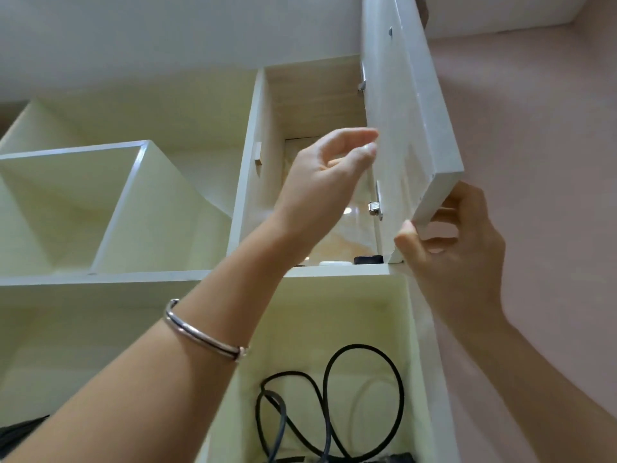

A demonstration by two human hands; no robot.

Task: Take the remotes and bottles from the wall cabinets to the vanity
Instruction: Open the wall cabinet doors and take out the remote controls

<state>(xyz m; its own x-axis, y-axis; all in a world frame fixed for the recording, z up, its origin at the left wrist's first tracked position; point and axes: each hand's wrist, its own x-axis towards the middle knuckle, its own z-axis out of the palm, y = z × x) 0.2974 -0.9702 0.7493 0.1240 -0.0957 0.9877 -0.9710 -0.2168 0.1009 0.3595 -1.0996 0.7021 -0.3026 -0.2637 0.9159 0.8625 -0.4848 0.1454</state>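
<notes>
The left hand [320, 182], a bangle [203, 332] on its forearm nearest the lens, reaches empty with fingers loosely curled into the wall cabinet [253, 162], probably for the white remote [335, 263] and black remote [368, 259] on its shelf. The right hand [457, 248] grips the door [410, 128], holding it open. Below, cables [334, 412]; right, a pink wall [534, 162].

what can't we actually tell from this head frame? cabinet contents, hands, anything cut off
- Head view: cabinet contents mostly hidden by the left hand and the low angle; only a white item and a black item peek over the shelf lip, too little to identify.
- Right hand fingers partly hidden behind the door.
- Black cable in the lower compartment is cut off by the bottom edge.
- No vanity in frame.
</notes>
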